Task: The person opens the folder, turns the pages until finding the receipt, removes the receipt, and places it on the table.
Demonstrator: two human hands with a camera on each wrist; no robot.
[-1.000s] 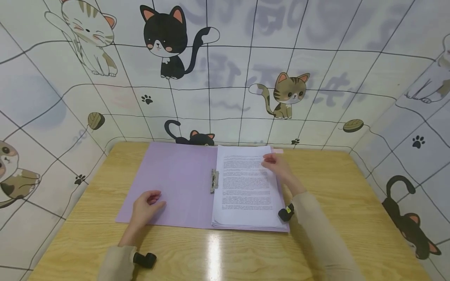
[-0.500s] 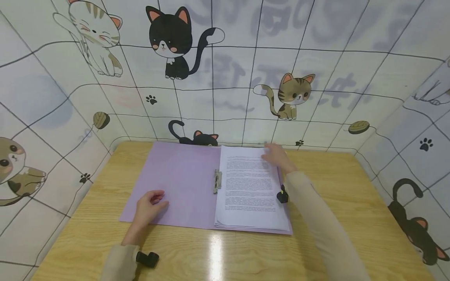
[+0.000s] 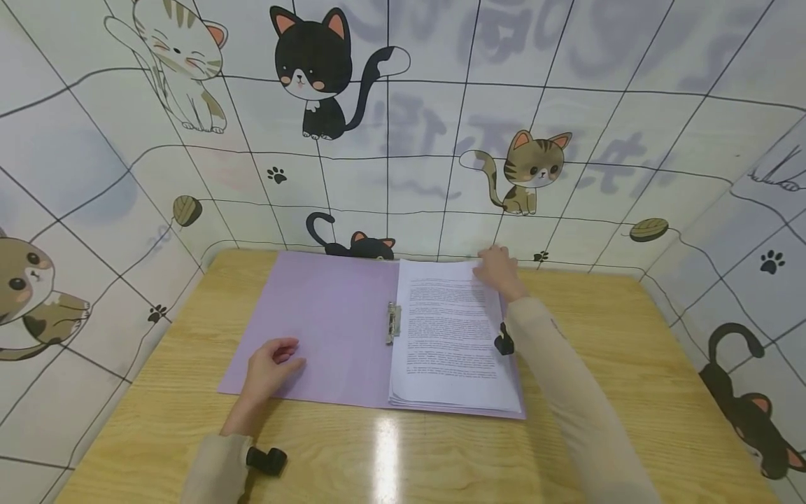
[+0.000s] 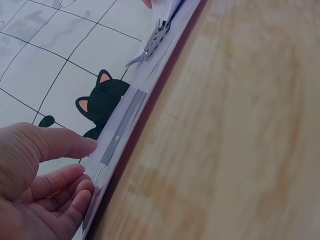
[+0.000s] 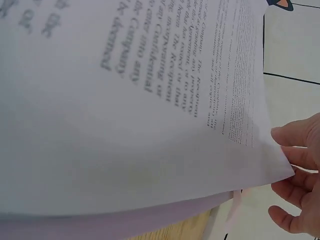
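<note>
Head view: a purple folder [image 3: 334, 301] lies open on the wooden table [image 3: 126, 434], its papers [image 3: 450, 336] on the three o'clock half; the left hand [image 3: 267, 371] is toward eight o'clock, the right hand [image 3: 499, 273] at the papers' one o'clock corner. Left wrist: thumb [image 4: 65, 144] apart from loosely bent fingers [image 4: 60, 180]; whether they touch the folder, I cannot tell. Right wrist: fingers pinch a sheet's [image 5: 200, 165] corner at four o'clock.

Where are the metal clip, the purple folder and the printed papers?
Metal clip [image 3: 393, 323]: head view, middle of its metal body.
Purple folder [image 3: 330, 315]: head view, bare inside of its left cover.
Printed papers [image 3: 450, 332]: head view, text area of the top sheet.
</note>
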